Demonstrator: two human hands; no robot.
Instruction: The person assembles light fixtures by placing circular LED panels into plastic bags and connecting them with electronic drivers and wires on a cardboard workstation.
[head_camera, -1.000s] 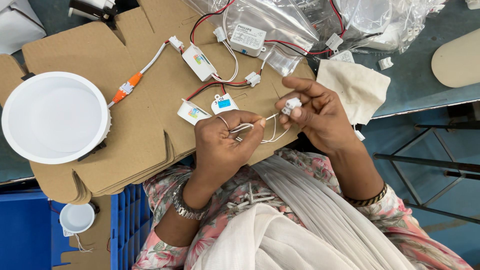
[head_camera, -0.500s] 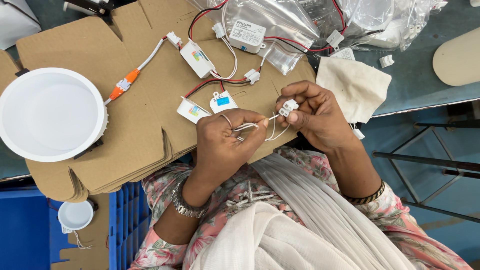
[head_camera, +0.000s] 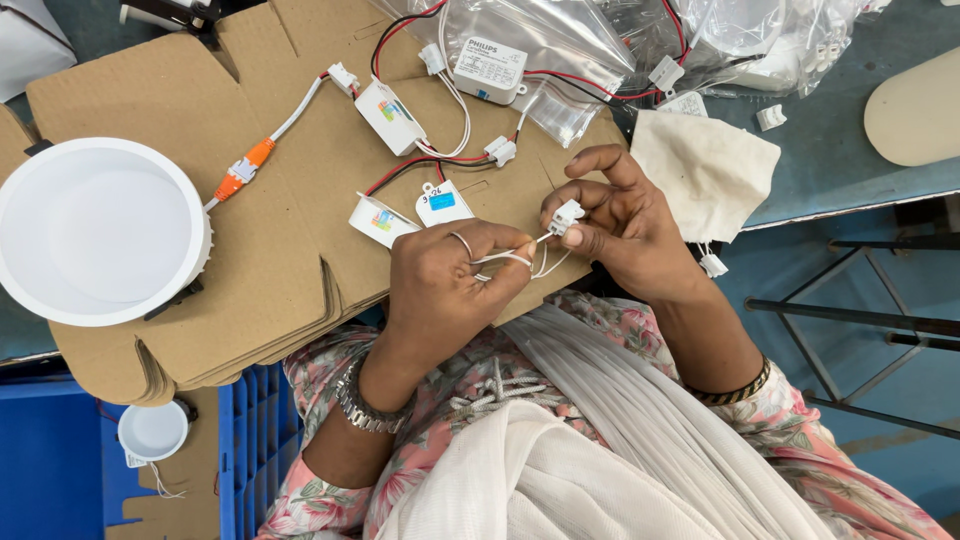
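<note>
My left hand (head_camera: 440, 290) is closed around thin white wires (head_camera: 505, 260), pinching them between thumb and fingers. My right hand (head_camera: 625, 235) pinches the small white plug connector (head_camera: 566, 215) at the end of those wires. Both hands hover over the near edge of a stack of flat cardboard sheets (head_camera: 290, 260). Just beyond my left hand lie two small white driver boxes (head_camera: 380, 220) with coloured labels and red and black leads.
A white round downlight housing (head_camera: 100, 230) sits at the left, wired through an orange connector (head_camera: 245, 168) to another white driver (head_camera: 390, 115). Clear plastic bags of drivers (head_camera: 560, 45) lie at the back, a cream cloth (head_camera: 705, 170) at right. A blue crate (head_camera: 255, 440) stands below.
My hands have stayed in the same spot, with the right fingers shifting slightly on the connector. The view has drifted a little.
</note>
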